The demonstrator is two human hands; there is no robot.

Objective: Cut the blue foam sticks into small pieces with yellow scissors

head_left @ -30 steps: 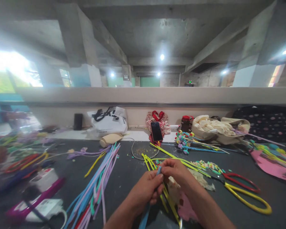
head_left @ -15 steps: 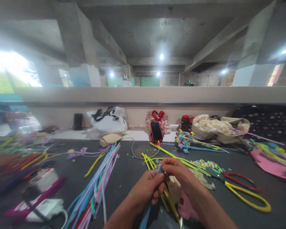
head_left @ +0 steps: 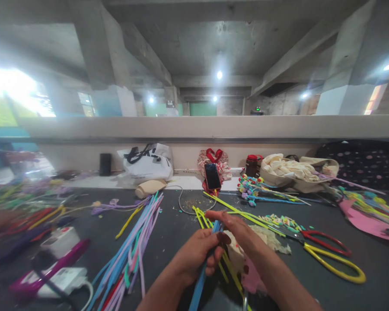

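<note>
My left hand [head_left: 202, 250] is closed round a small bundle of blue chenille stems [head_left: 200, 287], whose lower ends hang toward the bottom edge. Across their upper ends lies my right hand [head_left: 238, 226], fingers stretched out and touching or just above the tips. Beneath both hands are yellow chenille stems [head_left: 231, 270] and a pink piece [head_left: 253, 276]. To the left lies a loose pile of lilac, blue and teal stems [head_left: 134, 248]. Scissors [head_left: 335, 259] with one red and one yellow handle rest on the right.
Short cut bits [head_left: 283, 223] lie beyond my right hand. A phone [head_left: 212, 176] leans upright at the back, its cable [head_left: 180, 201] curling on the dark table. Finished-looking colourful stems [head_left: 251, 190], a white bag [head_left: 145, 164] and a power strip [head_left: 48, 268] surround the area. A blurred hand [head_left: 1, 222] shows far left.
My right fingers have gone from pinching at the blue stems' tips to lying stretched out across them. My left hand keeps its hold.
</note>
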